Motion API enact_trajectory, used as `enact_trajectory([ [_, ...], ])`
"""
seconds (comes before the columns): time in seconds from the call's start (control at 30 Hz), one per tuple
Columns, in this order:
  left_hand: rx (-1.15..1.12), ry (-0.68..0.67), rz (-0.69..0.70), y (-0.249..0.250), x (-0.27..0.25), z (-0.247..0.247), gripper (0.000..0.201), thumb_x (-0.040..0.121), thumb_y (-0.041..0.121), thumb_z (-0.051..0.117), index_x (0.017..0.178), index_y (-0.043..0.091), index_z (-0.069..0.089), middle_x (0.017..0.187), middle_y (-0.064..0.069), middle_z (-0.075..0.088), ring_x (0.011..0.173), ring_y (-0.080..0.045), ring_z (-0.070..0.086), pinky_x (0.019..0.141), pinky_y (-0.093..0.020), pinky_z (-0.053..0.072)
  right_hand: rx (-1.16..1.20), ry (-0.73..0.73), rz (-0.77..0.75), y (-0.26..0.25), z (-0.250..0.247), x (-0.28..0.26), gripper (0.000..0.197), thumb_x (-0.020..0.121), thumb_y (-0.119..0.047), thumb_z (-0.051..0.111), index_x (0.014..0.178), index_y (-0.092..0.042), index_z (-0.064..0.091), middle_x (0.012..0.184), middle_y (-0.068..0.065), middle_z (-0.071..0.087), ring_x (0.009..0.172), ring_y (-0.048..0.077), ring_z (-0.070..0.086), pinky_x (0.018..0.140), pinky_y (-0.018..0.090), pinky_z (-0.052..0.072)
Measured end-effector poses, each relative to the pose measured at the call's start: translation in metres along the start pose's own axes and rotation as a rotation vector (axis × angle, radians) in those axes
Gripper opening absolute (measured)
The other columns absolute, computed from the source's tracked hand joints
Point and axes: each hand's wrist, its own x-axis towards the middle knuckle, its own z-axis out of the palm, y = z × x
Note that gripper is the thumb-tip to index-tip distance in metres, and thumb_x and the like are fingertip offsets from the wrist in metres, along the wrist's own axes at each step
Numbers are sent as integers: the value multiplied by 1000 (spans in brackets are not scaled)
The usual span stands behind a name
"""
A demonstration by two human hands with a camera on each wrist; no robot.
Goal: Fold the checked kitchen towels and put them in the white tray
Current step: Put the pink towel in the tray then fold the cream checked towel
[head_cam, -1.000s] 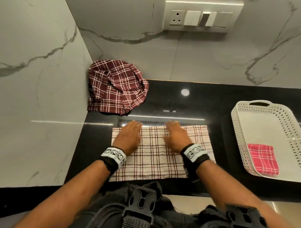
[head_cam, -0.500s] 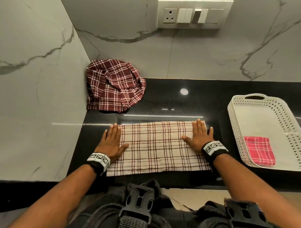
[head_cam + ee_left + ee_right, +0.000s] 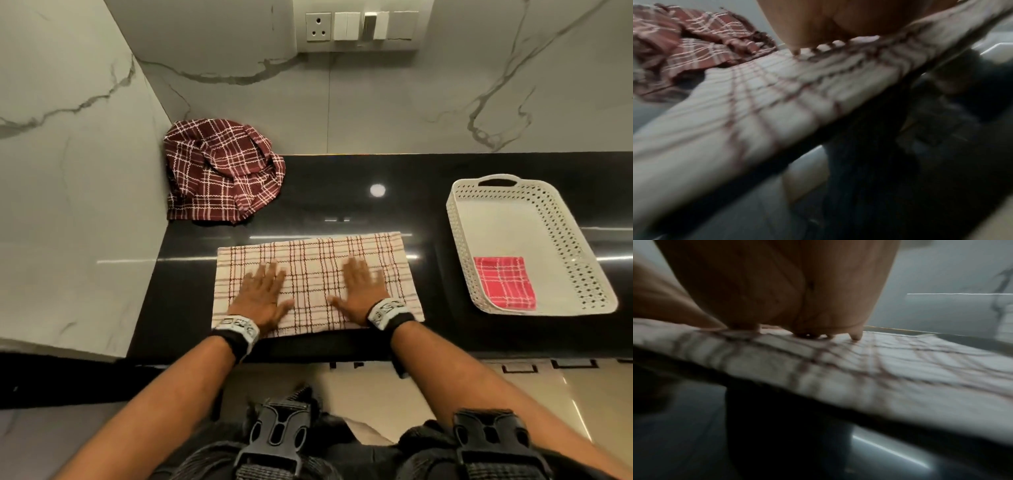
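Pressing flat, fingers spread: left hand (image 3: 263,297) and right hand (image 3: 362,294) on cream towel (image 3: 317,274), lying along counter (image 3: 342,192) front edge. Sitting crumpled in back left corner: maroon towel (image 3: 222,171). Resting at right end: tray (image 3: 507,226), holding folded red towel (image 3: 503,286).

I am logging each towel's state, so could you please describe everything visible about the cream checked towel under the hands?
The cream checked towel is woven cloth with a dark red grid, lying flat as a wide rectangle on the black counter near its front edge. It looks folded, though layers cannot be counted. The left hand and right hand press on it with flat, spread fingers. It lies apart from the maroon towel and the white tray.
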Motion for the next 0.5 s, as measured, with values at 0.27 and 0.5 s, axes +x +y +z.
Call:
enact_trajectory([
  [0.27, 11, -17, -224, -50, -57, 17, 78, 98, 64, 8, 157, 18, -13, 161, -6, -27, 149, -25, -23, 121, -50, -13, 48, 76, 220, 58, 0, -35, 84, 98, -62, 19, 156, -10, -11, 162, 11, -22, 150, 27, -20, 116, 58, -14],
  [0.5, 19, 117, 50, 58, -32, 13, 68, 98, 52, 8, 158, 21, -4, 164, -3, -17, 152, -22, -15, 123, -46, -7, 104, 68, -180, -58, 37, -48, 64, 105, -40, 22, 158, -17, -5, 165, 5, -16, 151, 23, -14, 120, 54, -10],
])
